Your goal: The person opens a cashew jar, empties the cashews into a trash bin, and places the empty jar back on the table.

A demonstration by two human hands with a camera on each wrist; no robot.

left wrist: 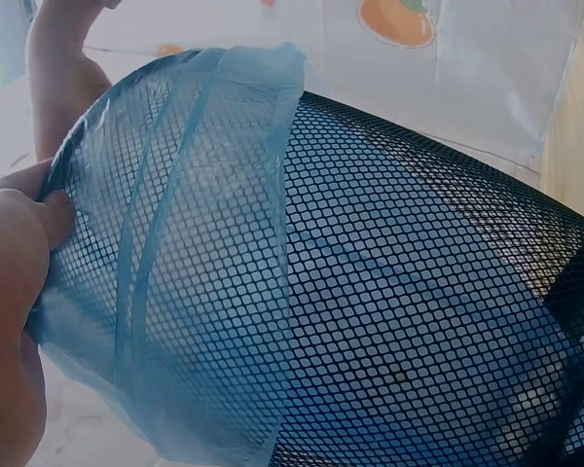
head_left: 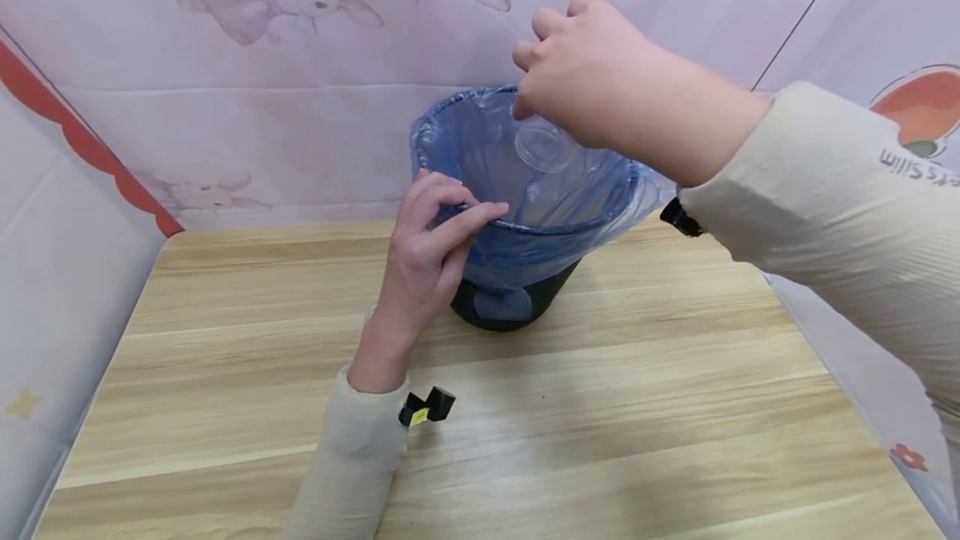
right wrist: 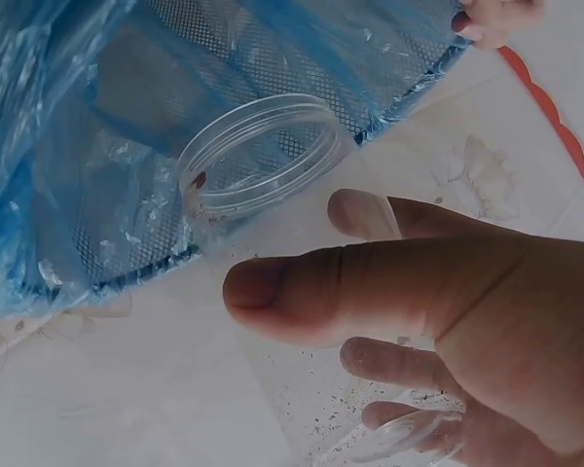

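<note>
A black mesh waste bin (head_left: 498,315) is lined with a blue plastic bag (head_left: 517,261), its top folded over the rim. My left hand (head_left: 427,248) grips the near left part of that rim, thumb and fingers on either side. Over the bin, my right hand (head_left: 592,73) holds a clear plastic jar (head_left: 543,146) tipped with its mouth downward into the bin opening. The right wrist view shows small dark specks clinging to the jar's wall (right wrist: 311,389) and a reddish-brown bit (right wrist: 199,180) near its mouth. What lies in the bottom of the bin is hidden.
The bin stands tilted on a wood-grain table (head_left: 300,315), near the back edge. Behind it hangs a pale pink wall cloth (head_left: 300,140) with printed rabbits. Black wrist devices (head_left: 427,408) are strapped over the light sleeves.
</note>
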